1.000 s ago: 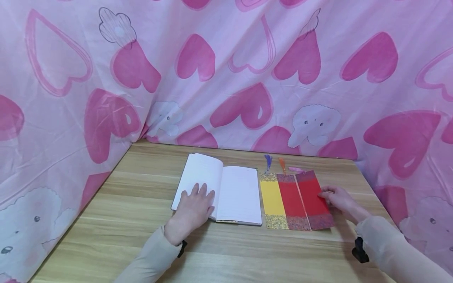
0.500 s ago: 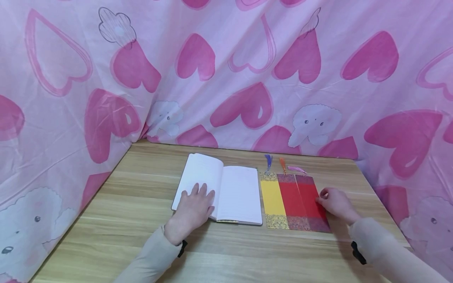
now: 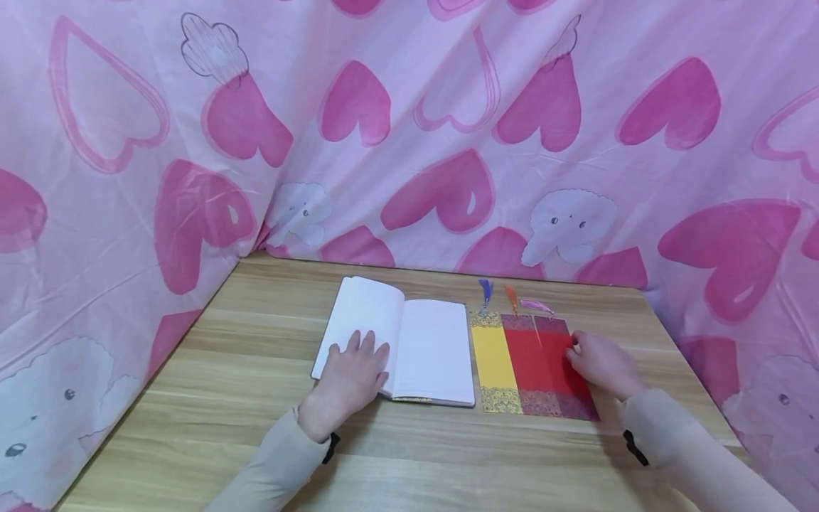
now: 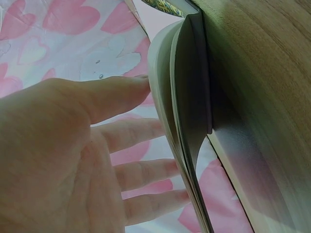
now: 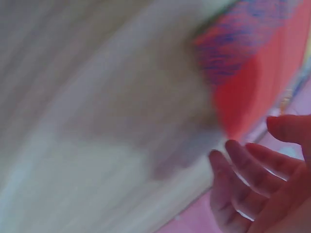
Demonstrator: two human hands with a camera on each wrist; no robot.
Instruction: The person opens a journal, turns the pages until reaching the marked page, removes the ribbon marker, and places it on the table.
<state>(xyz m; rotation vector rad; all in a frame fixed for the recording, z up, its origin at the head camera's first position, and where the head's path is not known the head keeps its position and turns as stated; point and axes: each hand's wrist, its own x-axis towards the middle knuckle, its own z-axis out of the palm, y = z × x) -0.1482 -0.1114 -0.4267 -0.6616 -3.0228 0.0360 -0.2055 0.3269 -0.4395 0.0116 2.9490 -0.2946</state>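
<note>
An open notebook [image 3: 431, 348] with blank facing pages lies mid-table. My left hand [image 3: 352, 373] rests spread on its left page; the left wrist view shows the fingers [image 4: 146, 172] fairly straight along the curved pages. To the right, a yellow bookmark [image 3: 493, 359] and a red bookmark [image 3: 527, 359] lie beside each other. A second red bookmark [image 3: 563, 363] lies against them. My right hand [image 3: 604, 364] is at its right edge, fingertips touching or very near it. In the blurred right wrist view, thumb and fingers [image 5: 255, 174] stand apart, loosely bent.
A blue tassel [image 3: 485, 293], an orange tassel [image 3: 511, 299] and a pink tassel [image 3: 537, 306] lie beyond the bookmarks' far ends. A gold-patterned strip [image 3: 411, 400] shows at the notebook's near edge. Pink heart-print cloth [image 3: 435, 192] hangs behind and beside the wooden table [image 3: 211, 384].
The right red bookmark, tilted and held by my right hand a second ago, has swung left to lie in line with the others. My right hand has shifted slightly left; my left hand stays put.
</note>
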